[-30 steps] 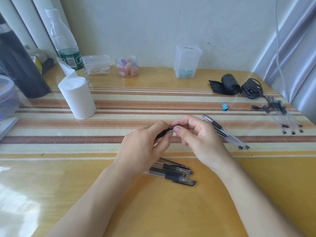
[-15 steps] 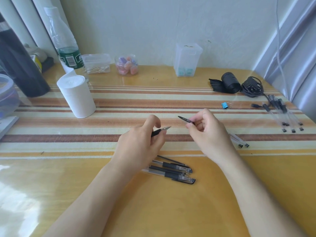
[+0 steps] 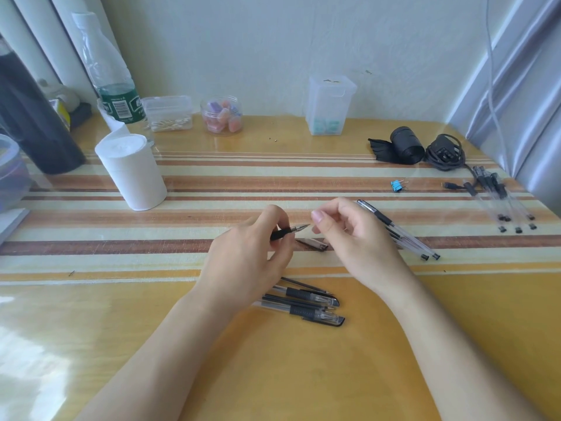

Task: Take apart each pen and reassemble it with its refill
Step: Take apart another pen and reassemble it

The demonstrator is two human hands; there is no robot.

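My left hand point(image 3: 243, 259) grips a black-gripped pen point(image 3: 288, 231) near its front, the bare metal tip pointing right. My right hand point(image 3: 355, 238) hovers just right of the tip with loosely curled fingers and nothing in it. A clear pen cap point(image 3: 314, 245) lies on the table between and below the two hands. Several capped pens point(image 3: 306, 302) lie in a bunch close to me, partly under my left wrist. More pens point(image 3: 403, 238) lie behind my right hand.
A white paper roll point(image 3: 132, 171) stands at the left. At the back stand a water bottle point(image 3: 112, 77), small plastic boxes point(image 3: 329, 104) and a jar of erasers point(image 3: 223, 117). At the right lie a blue binder clip point(image 3: 396, 185), black cable point(image 3: 444, 153) and more pens point(image 3: 501, 199).
The right hand pulled the cap off the pen, moved it right, then let it go; the cap now lies on the table. The left hand still holds the uncapped pen.
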